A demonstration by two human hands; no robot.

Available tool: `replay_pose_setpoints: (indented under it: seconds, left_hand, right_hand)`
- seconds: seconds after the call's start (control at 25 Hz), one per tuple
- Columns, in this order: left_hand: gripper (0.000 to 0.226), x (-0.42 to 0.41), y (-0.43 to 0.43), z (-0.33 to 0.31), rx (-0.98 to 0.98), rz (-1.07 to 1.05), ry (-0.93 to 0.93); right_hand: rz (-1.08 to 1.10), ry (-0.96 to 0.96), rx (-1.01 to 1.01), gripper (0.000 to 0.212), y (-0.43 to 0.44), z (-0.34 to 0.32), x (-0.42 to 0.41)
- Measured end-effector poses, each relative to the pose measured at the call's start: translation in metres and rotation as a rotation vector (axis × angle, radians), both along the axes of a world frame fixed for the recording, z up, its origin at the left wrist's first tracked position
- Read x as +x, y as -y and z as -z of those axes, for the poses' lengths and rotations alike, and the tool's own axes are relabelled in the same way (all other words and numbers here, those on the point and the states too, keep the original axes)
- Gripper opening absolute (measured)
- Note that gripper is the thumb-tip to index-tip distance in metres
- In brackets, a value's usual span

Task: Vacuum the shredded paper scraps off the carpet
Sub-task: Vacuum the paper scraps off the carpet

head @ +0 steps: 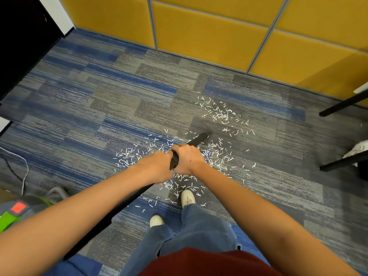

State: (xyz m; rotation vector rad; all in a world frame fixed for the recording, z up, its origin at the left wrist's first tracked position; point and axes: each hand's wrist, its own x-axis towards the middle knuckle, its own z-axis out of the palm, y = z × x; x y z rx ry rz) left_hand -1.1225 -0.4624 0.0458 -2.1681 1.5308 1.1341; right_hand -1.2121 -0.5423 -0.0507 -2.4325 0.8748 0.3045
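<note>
Wand axis: the black vacuum wand [199, 139] runs from near left to far right, its tip low over the carpet [95, 100].
Hands: both are wrapped around the wand; the right hand [189, 158] is nearer the tip, with the left hand [157, 168] just behind it.
Paper scraps [219, 113]: one patch lies beyond the tip, far right; more lie beneath the hands and near the shoes.
Judgement: most scraps are not yet collected.
Room: yellow partition panels [199, 36] stand far; the green vacuum body [12, 214] sits near left.
</note>
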Motion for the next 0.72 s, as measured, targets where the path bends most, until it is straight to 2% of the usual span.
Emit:
replay_pose_setpoints:
  seconds: [0.24, 0.72]
  left_hand:
    - [0.037, 0.003, -0.011, 0.003, -0.005, -0.021, -0.011]
    - [0.033, -0.037, -0.006, 0.005, -0.028, 0.145, -0.107]
  right_hand:
    - [-0.007, -0.011, -0.006, 0.029, -0.009, 0.0, 0.005]
    - [0.102, -0.151, -0.052, 0.033, -0.014, 0.009, -0.058]
